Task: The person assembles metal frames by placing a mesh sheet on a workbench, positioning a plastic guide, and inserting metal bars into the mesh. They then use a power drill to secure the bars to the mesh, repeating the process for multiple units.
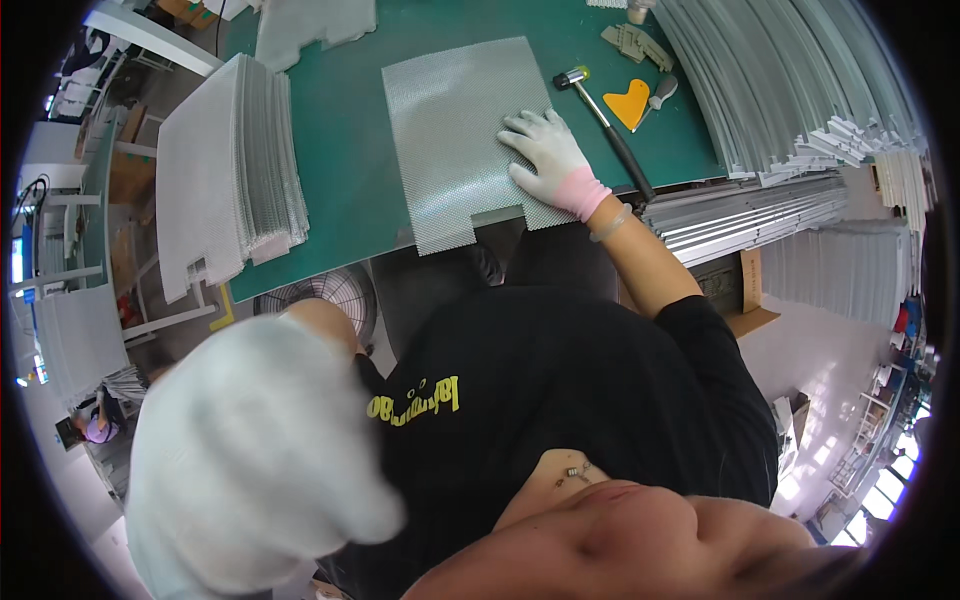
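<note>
A grey perforated mesh sheet [455, 130] with a notched near edge lies on the green tabletop. My right hand [548, 160], in a white glove with a pink cuff, rests flat on its right part, fingers spread. Raised close to the camera at lower left is my left hand [255, 450], also in a white glove. It is large and smeared by motion, so its fingers cannot be made out, nor whether anything is in them. Beside the sheet lie a hammer [610, 130] with a black handle, a yellow scraper [628, 103] and a screwdriver [661, 92].
A stack of mesh sheets [205, 170] stands at the table's left edge, and another mesh piece [310, 25] lies at the far left. Long stacked panels [790, 80] fill the right side. A round fan [325, 295] sits below the green table's [340, 190] near edge.
</note>
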Action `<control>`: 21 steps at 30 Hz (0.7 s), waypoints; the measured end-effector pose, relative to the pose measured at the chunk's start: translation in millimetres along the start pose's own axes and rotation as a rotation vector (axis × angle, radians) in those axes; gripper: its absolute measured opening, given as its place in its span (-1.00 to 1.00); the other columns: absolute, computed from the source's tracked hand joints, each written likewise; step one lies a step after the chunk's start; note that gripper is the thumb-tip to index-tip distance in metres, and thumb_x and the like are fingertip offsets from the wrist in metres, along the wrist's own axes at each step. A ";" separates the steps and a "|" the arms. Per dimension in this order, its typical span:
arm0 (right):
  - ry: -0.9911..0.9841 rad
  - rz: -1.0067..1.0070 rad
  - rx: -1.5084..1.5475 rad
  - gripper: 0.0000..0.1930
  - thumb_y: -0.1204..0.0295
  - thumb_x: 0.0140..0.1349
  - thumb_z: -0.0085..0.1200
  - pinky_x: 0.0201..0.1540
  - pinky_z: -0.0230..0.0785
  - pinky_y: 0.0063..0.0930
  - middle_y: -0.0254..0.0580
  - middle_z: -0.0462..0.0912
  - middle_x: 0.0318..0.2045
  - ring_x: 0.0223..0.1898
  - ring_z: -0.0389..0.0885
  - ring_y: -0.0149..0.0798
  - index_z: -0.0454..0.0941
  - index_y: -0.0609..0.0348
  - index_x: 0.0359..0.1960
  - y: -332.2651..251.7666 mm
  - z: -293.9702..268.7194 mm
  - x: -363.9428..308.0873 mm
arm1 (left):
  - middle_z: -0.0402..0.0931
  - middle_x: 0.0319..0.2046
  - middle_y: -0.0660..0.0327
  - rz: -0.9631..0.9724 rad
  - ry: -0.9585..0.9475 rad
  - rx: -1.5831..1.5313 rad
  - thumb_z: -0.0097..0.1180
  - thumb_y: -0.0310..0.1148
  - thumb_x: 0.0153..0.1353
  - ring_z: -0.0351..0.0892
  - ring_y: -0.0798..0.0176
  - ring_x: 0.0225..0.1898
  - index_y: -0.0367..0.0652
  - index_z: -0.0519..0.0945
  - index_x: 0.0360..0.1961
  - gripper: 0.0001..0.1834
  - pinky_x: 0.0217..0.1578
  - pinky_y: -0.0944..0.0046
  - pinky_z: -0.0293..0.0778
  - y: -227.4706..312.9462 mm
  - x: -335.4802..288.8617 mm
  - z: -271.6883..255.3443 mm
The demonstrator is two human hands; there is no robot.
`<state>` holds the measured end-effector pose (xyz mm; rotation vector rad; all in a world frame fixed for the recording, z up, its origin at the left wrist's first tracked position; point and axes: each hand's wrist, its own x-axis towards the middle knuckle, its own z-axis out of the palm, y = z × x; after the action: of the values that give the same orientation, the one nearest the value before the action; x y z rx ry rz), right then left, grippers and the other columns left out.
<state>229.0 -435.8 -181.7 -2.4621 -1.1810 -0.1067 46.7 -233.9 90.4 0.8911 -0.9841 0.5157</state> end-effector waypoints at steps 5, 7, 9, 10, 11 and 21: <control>0.004 0.001 0.014 -0.50 0.22 0.18 0.11 0.49 -0.06 0.11 -0.08 0.46 0.29 0.39 0.29 0.04 0.54 0.08 0.17 -2.0 -9.2 0.7 | 0.27 -0.50 0.50 0.166 -0.002 0.373 0.06 -0.28 0.33 0.32 0.51 -0.44 0.04 0.58 -0.27 -0.92 -0.32 0.35 0.16 45.4 -13.0 4.2; 0.014 -0.011 0.005 -0.50 0.23 0.17 0.12 0.49 -0.05 0.12 -0.06 0.47 0.28 0.39 0.30 0.04 0.54 0.07 0.17 -1.6 -5.7 1.6 | 0.31 -0.44 0.45 0.210 -0.037 0.482 0.07 -0.29 0.31 0.35 0.44 -0.37 0.01 0.58 -0.23 -0.91 -0.26 0.29 0.19 61.2 -24.3 2.9; 0.021 -0.021 0.037 -0.49 0.24 0.16 0.13 0.48 -0.04 0.13 -0.05 0.47 0.27 0.39 0.31 0.04 0.55 0.07 0.17 -2.3 -6.7 1.9 | 0.35 -0.39 0.39 0.255 -0.081 0.593 0.09 -0.29 0.28 0.38 0.36 -0.31 -0.03 0.58 -0.20 -0.87 -0.19 0.23 0.22 72.0 -33.0 -0.4; 0.022 -0.021 0.060 -0.49 0.25 0.15 0.14 0.48 -0.03 0.13 -0.05 0.48 0.27 0.39 0.31 0.03 0.55 0.07 0.17 -3.8 -5.7 1.5 | 0.37 -0.36 0.36 0.271 -0.111 0.649 0.09 -0.30 0.27 0.39 0.33 -0.27 -0.05 0.58 -0.18 -0.85 -0.16 0.20 0.23 74.2 -30.2 -1.2; 0.021 -0.021 0.041 -0.48 0.27 0.14 0.15 0.47 -0.02 0.15 -0.04 0.48 0.27 0.39 0.31 0.03 0.55 0.08 0.18 -4.6 -1.9 2.0 | 0.40 -0.33 0.33 0.288 -0.137 0.705 0.10 -0.30 0.26 0.41 0.29 -0.24 -0.06 0.59 -0.17 -0.83 -0.13 0.17 0.24 74.8 -27.8 -2.7; -0.169 -0.119 0.059 -0.59 0.28 0.18 0.14 0.37 0.16 0.09 0.00 0.60 0.08 0.20 0.48 0.06 0.61 0.13 0.06 -33.5 -19.9 102.7 | 0.52 0.10 0.00 -0.563 -0.301 1.779 0.23 -0.17 0.14 0.42 -0.12 0.23 -0.24 0.53 0.14 -0.43 0.30 -0.23 0.18 -60.5 -141.0 -137.9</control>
<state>271.1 -349.8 -128.0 -2.3868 -1.3812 0.1038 90.6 -151.1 -93.3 2.7783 -0.2411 0.7187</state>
